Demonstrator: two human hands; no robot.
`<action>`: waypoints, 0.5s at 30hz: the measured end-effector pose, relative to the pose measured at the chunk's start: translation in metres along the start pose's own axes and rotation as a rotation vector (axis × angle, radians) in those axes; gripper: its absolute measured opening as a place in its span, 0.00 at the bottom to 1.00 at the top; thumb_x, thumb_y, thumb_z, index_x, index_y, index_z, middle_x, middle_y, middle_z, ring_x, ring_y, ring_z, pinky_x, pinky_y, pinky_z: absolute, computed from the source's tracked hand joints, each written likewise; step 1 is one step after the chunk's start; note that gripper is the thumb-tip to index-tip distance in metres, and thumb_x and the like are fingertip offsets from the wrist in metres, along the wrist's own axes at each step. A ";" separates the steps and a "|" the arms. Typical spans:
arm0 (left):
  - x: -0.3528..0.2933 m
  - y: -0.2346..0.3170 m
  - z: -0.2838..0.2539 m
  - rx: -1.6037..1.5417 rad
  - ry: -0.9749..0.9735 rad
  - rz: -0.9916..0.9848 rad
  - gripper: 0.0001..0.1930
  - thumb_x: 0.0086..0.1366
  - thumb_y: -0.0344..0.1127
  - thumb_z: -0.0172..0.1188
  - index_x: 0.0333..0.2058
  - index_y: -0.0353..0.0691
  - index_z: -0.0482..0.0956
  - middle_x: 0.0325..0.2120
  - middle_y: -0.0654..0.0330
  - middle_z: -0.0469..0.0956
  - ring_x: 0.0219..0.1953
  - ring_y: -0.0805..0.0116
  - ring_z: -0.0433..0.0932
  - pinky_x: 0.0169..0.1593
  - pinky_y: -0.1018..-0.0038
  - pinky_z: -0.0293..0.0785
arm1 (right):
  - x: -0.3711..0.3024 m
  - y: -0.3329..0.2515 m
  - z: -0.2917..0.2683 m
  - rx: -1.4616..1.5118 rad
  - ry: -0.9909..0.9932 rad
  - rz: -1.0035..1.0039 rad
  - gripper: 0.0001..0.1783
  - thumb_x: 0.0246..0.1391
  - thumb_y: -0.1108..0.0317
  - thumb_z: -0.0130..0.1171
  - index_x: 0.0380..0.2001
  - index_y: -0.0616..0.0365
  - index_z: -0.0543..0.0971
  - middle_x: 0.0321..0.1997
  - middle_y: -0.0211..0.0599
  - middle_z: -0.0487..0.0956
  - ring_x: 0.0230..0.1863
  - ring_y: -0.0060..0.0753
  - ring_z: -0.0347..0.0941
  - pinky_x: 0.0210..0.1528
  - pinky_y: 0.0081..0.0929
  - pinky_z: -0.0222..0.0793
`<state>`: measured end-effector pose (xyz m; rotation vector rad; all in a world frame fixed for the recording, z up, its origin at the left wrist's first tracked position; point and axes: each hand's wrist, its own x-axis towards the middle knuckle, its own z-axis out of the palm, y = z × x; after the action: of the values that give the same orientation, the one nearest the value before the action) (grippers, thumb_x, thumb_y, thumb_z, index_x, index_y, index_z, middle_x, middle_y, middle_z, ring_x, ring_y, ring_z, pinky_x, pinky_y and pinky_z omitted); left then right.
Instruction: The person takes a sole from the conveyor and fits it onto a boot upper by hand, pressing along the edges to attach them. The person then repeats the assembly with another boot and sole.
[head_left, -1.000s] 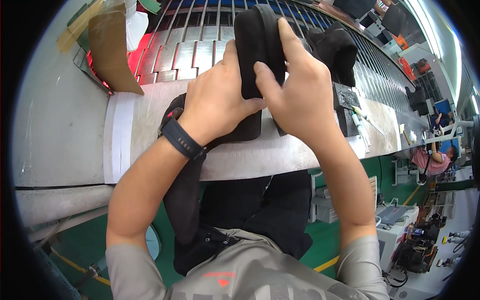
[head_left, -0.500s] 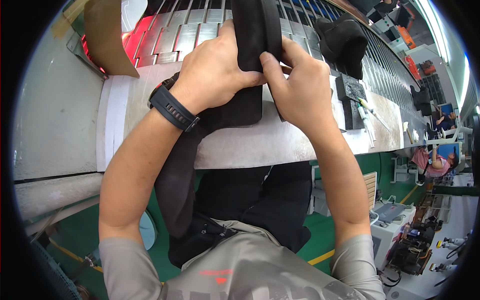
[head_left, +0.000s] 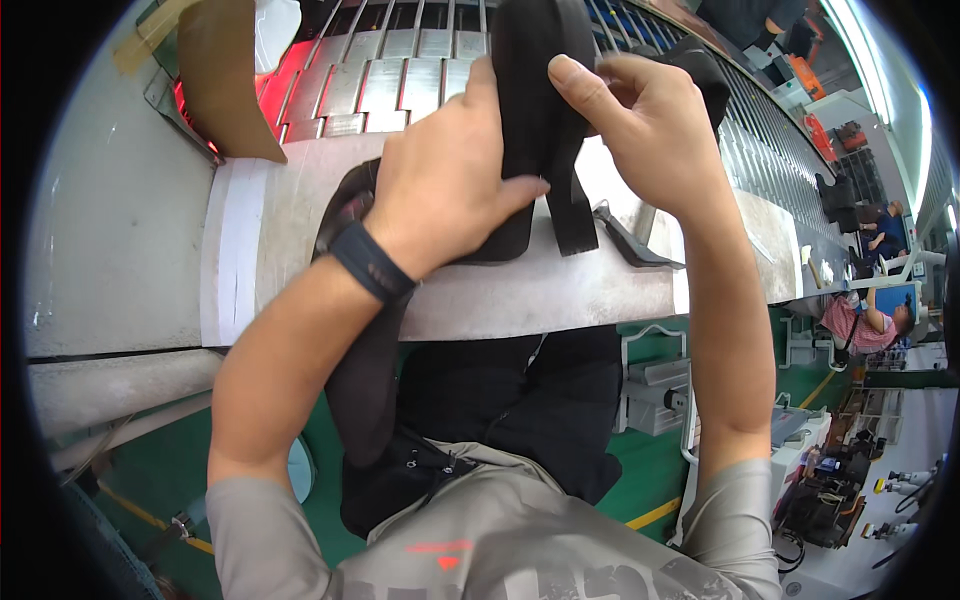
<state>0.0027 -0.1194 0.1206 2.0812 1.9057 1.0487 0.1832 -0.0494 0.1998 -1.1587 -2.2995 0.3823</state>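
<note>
Both hands are over the near edge of the bench, at a long, soft black piece (head_left: pixel 520 85) that looks like part of a tall boot. My left hand (head_left: pixel 440 175) is closed around its left side, thumb across the front and fingers mostly hidden behind. A dark, sleeve-like length (head_left: pixel 365 385) hangs below the left wrist over the bench edge. My right hand (head_left: pixel 655 125) is closed near the upper right edge, thumb against the black material, pinching a black strip (head_left: pixel 572 215) whose cut end dangles. A hammer-like tool (head_left: pixel 637 245) lies below the right hand.
A pale work sheet (head_left: pixel 290 190) covers the near bench, with metal rollers (head_left: pixel 400 85) behind it. A curved brown panel (head_left: pixel 225 75) stands at left, beside red light. Another black boot-like item (head_left: pixel 710 75) is partly behind my right hand. Co-workers (head_left: pixel 870 320) are at far right.
My right hand has moved up and to the right, and the strip's end now hangs away from the black piece. The hammer-like tool has come into clearer view. My left hand keeps its hold.
</note>
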 end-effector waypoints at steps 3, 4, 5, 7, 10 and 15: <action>-0.009 0.001 -0.001 -0.043 0.067 0.094 0.56 0.51 0.42 0.85 0.71 0.28 0.59 0.42 0.40 0.85 0.43 0.38 0.87 0.45 0.51 0.83 | -0.011 -0.015 0.002 -0.067 0.099 -0.139 0.26 0.65 0.46 0.68 0.43 0.63 0.87 0.24 0.54 0.83 0.27 0.55 0.83 0.33 0.41 0.78; -0.010 0.004 -0.004 -0.055 0.102 0.137 0.56 0.50 0.42 0.85 0.69 0.23 0.59 0.39 0.40 0.85 0.39 0.37 0.87 0.42 0.50 0.84 | -0.014 -0.018 0.003 -0.091 0.123 -0.174 0.25 0.65 0.46 0.68 0.43 0.62 0.87 0.23 0.53 0.83 0.27 0.55 0.83 0.33 0.41 0.78; -0.014 0.007 -0.008 -0.055 0.027 0.073 0.58 0.52 0.42 0.84 0.72 0.23 0.56 0.43 0.42 0.85 0.42 0.40 0.87 0.46 0.52 0.82 | -0.021 -0.018 0.002 -0.023 0.123 -0.194 0.24 0.64 0.52 0.70 0.51 0.62 0.87 0.29 0.54 0.86 0.32 0.53 0.87 0.37 0.39 0.80; -0.025 0.006 -0.002 0.067 0.247 0.186 0.57 0.53 0.41 0.82 0.74 0.24 0.56 0.47 0.42 0.84 0.45 0.44 0.86 0.50 0.54 0.79 | -0.046 -0.018 0.006 0.118 0.179 -0.248 0.27 0.63 0.55 0.72 0.57 0.63 0.84 0.37 0.55 0.88 0.38 0.50 0.88 0.40 0.36 0.81; -0.039 -0.004 0.008 0.277 0.535 0.379 0.51 0.58 0.37 0.74 0.76 0.26 0.58 0.61 0.41 0.79 0.56 0.51 0.82 0.62 0.55 0.70 | -0.097 0.012 0.019 0.588 0.121 -0.297 0.43 0.60 0.58 0.74 0.70 0.76 0.72 0.63 0.56 0.84 0.62 0.40 0.83 0.63 0.32 0.75; -0.111 0.012 0.026 0.113 0.349 0.440 0.40 0.62 0.37 0.66 0.72 0.31 0.67 0.70 0.36 0.71 0.71 0.44 0.75 0.73 0.47 0.61 | -0.199 0.021 0.049 0.912 0.126 -0.096 0.44 0.72 0.40 0.61 0.62 0.81 0.75 0.64 0.65 0.81 0.65 0.52 0.79 0.70 0.43 0.70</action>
<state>0.0312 -0.2144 0.0632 2.6045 1.7073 1.5125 0.2665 -0.1981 0.0844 -0.5741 -1.7122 1.1267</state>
